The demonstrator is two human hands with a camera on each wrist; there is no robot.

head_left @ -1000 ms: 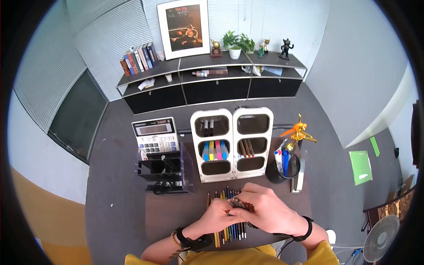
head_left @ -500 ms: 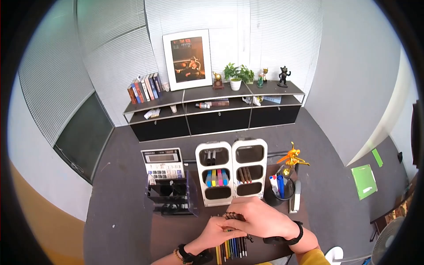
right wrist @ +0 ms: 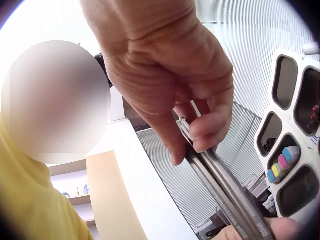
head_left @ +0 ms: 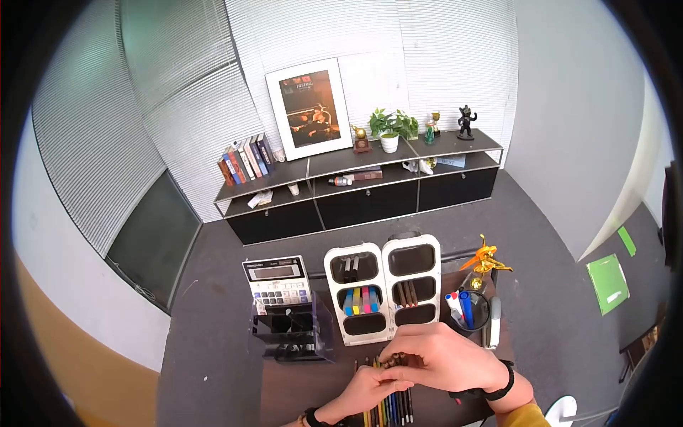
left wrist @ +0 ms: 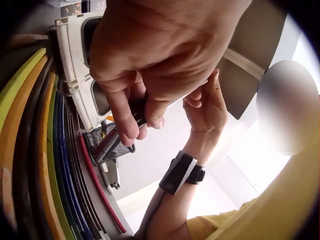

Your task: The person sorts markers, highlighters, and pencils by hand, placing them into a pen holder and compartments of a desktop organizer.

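My left hand (head_left: 366,393) and right hand (head_left: 445,359) meet over the desk and share a small bundle of dark grey pencils (right wrist: 225,187). In the right wrist view the right thumb and fingers pinch one end of it, while the left fingers grip the other end at the bottom of the picture. Seen from the left wrist, the left thumb and fingers close round the dark shafts. Under both hands a row of colored pencils (head_left: 388,411) lies side by side on the desk, yellow, green, blue and dark ones among them, partly covered by the hands.
Just beyond the hands stands a white two-column organizer (head_left: 390,320) with highlighters (head_left: 361,302) and brown pencils (head_left: 407,293). A clear desk caddy (head_left: 288,331) and calculator (head_left: 276,280) are left. To the right are a mesh pen cup (head_left: 478,313), stapler (head_left: 494,324) and golden figurine (head_left: 485,262).
The head view has tilted upward, so the desk sits lower in it. Both hands stay together on the bundle of pencils, whose ends have shifted between the fingers.
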